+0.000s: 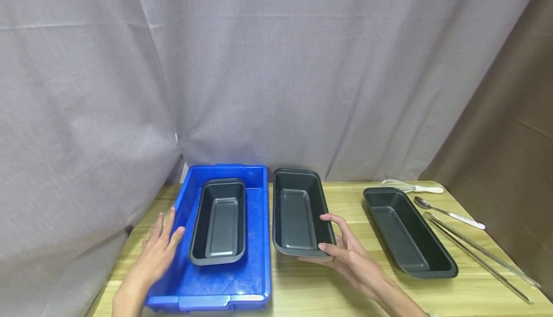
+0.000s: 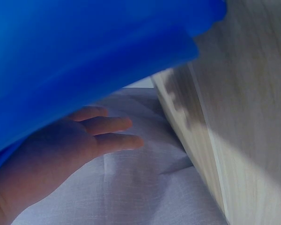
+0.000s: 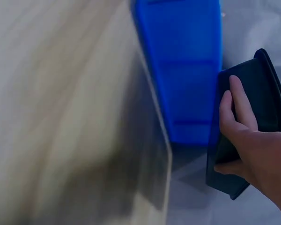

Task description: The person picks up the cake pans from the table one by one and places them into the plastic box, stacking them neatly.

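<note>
Right hand grips a dark loaf pan [image 1: 298, 221] beside the blue bin, left hand at the bin's far side.
The right wrist view shows what the head view hides: fingers of the right hand [image 1: 350, 257] spread along the held pan's outside, while from above its thumb and one finger reach over the rim at the near right corner. The left wrist view shows the left hand [image 1: 159, 247] with fingers extended, below the rim of the blue bin [image 1: 233, 286]; I cannot tell whether they touch. Only the head view shows the second pan [image 1: 222, 225] inside the bin and the third pan [image 1: 406, 233] on the bench [image 1: 319, 293]. The held pan lies between the right hand and the bin.
</note>
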Demonstrator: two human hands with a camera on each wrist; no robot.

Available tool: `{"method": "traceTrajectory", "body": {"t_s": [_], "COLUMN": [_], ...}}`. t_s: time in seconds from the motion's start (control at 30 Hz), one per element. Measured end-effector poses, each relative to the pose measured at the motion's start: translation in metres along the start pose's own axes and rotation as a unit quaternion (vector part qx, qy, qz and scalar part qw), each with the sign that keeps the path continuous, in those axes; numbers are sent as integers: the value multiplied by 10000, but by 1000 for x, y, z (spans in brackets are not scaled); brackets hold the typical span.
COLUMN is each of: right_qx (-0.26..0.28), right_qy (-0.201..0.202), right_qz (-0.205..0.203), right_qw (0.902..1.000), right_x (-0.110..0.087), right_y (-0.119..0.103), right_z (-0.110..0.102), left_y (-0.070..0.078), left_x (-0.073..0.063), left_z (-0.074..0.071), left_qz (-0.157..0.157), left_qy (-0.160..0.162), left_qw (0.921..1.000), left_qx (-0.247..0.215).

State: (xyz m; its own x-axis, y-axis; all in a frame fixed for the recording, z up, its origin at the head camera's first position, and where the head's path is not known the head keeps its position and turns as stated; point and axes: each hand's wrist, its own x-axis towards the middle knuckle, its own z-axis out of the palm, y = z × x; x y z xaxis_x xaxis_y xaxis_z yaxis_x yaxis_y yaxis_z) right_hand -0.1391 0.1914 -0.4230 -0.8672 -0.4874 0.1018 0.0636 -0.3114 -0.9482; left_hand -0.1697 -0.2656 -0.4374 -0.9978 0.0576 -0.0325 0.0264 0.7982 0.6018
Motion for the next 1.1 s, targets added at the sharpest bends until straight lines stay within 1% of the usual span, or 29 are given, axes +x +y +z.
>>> {"method": "traceTrajectory", "body": {"t_s": [0.13, 0.27, 0.4, 0.47, 0.63, 0.8, 0.9, 0.97, 1.1], "right_qx": [-78, -249, -374, -310, 19, 252, 371, 351, 270], "right_qy": [3, 54, 74, 39, -102, -201, -153, -94, 13], "right_qz": [-1, 81, 187, 245, 350, 576, 784, 897, 954], "right_qw": [10000, 9996, 9991, 9992, 9993, 9978, 9961, 9953, 9951], "right_x": [13, 24, 36, 43, 63, 79, 86, 90, 96], "right_y": [-9, -16, -19, -18, -9, 6, 14, 20, 29], "right_z": [18, 35, 51, 61, 86, 106, 116, 121, 127], "left_y": [1, 2, 3, 3, 2, 0, -1, -1, 2], "left_x": [0, 0, 0, 0, 0, 0, -1, -1, -1], "left_z": [-1, -2, -2, -1, -1, 0, 0, 0, 1], "left_qz": [63, 83, 51, 38, 13, -5, 11, 12, 35], "left_qy": [47, 71, 7, -23, -22, -61, -42, -20, 18], "left_qw": [10000, 9999, 10000, 10000, 9999, 9999, 10000, 10000, 9999], "left_qx": [-15, -37, -58, -76, -138, -100, -66, -85, -105]}}
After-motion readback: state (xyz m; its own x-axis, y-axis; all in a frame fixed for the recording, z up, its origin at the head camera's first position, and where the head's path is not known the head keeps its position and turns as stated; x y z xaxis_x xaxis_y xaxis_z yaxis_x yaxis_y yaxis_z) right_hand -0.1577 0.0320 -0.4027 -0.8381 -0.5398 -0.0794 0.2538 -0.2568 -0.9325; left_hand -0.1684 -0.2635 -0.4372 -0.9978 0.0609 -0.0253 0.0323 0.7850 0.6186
